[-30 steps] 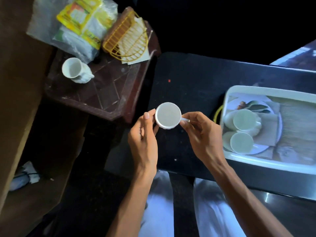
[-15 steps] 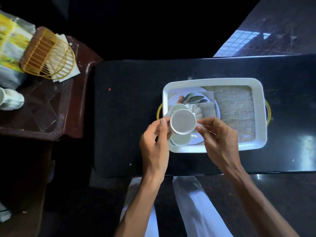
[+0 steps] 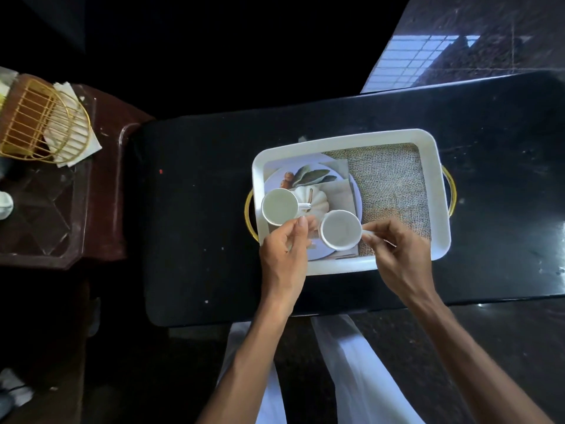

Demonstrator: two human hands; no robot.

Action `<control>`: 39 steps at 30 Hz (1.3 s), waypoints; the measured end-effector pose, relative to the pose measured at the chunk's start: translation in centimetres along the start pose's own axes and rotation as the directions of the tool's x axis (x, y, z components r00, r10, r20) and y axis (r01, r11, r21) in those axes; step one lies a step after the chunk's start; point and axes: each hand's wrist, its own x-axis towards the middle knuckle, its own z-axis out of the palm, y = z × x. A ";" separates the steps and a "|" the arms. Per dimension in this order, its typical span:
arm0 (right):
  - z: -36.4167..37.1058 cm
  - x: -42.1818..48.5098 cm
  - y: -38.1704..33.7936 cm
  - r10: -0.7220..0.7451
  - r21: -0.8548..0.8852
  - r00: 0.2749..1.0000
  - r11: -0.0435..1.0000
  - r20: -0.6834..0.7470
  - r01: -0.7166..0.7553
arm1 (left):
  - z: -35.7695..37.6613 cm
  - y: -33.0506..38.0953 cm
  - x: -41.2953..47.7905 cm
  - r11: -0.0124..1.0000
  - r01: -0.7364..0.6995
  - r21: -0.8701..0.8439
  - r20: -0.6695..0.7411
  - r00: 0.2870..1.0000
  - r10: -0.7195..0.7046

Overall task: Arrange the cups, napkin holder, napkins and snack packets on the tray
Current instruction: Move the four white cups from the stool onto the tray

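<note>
A white tray (image 3: pixel 336 141) with gold handles lies on the black table (image 3: pixel 198 240). My right hand (image 3: pixel 397 255) pinches the handle of a white cup (image 3: pixel 340 229), which is low over the tray's near left part. A second white cup (image 3: pixel 279 206) stands on the tray's left side. My left hand (image 3: pixel 284 258) hovers between the two cups with loosely bent fingers, a small gap from the held one. The gold wire napkin holder (image 3: pixel 39 123) and white napkins (image 3: pixel 78 134) lie on the brown side table (image 3: pixel 61 228) at the far left, where another cup (image 3: pixel 4 205) is cut by the frame edge.
The tray's floor carries a printed picture of a plate, leaves and burlap. Its right half holds nothing. My white-trousered legs are below the table's near edge. The floor beyond the table reflects a window.
The cup travelled right from beside the side table to over the tray and came down into its near left part. My left hand has come off the cup's side.
</note>
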 end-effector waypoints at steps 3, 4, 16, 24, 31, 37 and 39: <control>0.1 -0.3 1.2 0.021 0.000 1.000 1.000 0.011 -0.021 | 0.0 -0.4 -0.2 1.000 -0.001 -0.024 -0.020 1.000 0.000; 0.2 -0.4 1.5 0.020 -0.003 1.000 1.000 0.014 -0.020 | -0.1 -0.4 -0.3 1.000 -0.005 -0.030 -0.034 0.999 0.004; 1.0 -1.0 3.7 0.047 -0.015 0.996 0.999 0.077 -0.046 | -1.3 -0.7 -1.2 0.997 -0.047 -0.057 -0.093 0.995 0.042; 1.2 -1.0 4.0 0.043 -0.046 0.995 0.998 0.094 -0.038 | -2.6 -0.9 -1.5 0.996 -0.074 -0.053 -0.113 0.991 0.068; 0.2 -1.3 2.1 0.065 -0.122 0.986 0.991 0.155 -0.046 | -5.7 -0.5 -2.2 0.993 -0.095 -0.075 -0.161 0.984 0.081; 0.1 -2.4 -5.1 -0.061 -0.223 0.994 0.971 0.091 0.080 | -11.9 0.1 -2.6 0.989 -0.124 -0.076 -0.281 0.955 0.098; 1.8 -2.8 -8.3 -0.066 -0.119 0.992 0.990 0.105 0.078 | -14.9 0.3 -2.3 0.989 -0.129 -0.077 -0.336 0.937 0.096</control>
